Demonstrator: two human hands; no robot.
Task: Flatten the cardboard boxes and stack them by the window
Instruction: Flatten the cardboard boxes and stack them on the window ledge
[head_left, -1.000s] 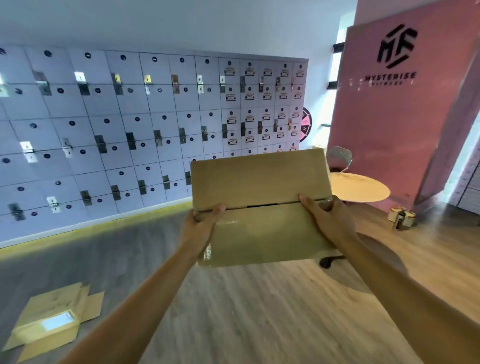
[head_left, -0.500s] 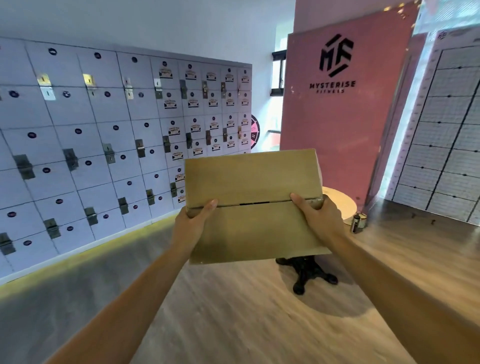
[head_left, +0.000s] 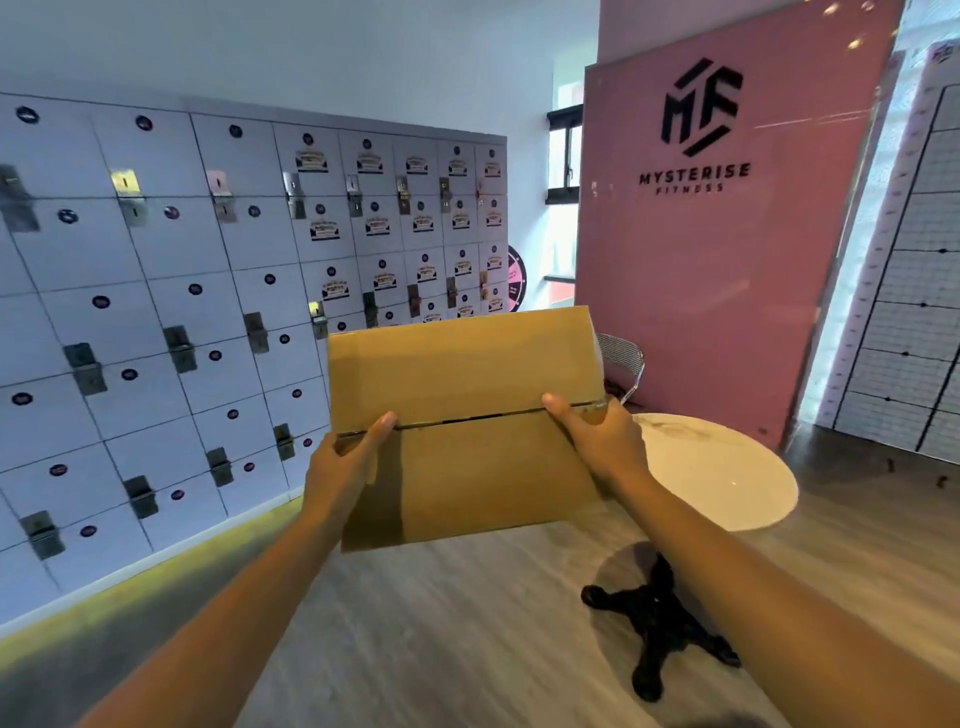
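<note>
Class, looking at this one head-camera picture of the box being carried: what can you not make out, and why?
- Head view: the far side of the cardboard box, hidden by its near face.
- The fingers of the left hand and right hand, behind the box.
- The locker labels, too small and blurred.
- The chair, mostly hidden by the box.

The room is bright, with daylight from the far window (head_left: 563, 156) blowing out to white. Glare streaks the pink wall (head_left: 727, 270) and the round white bench (head_left: 737, 478), whose base casts a soft shadow on the floor (head_left: 441, 623). Wide-angle distortion bends the lockers (head_left: 156, 322) at left; edges look smeared.
</note>
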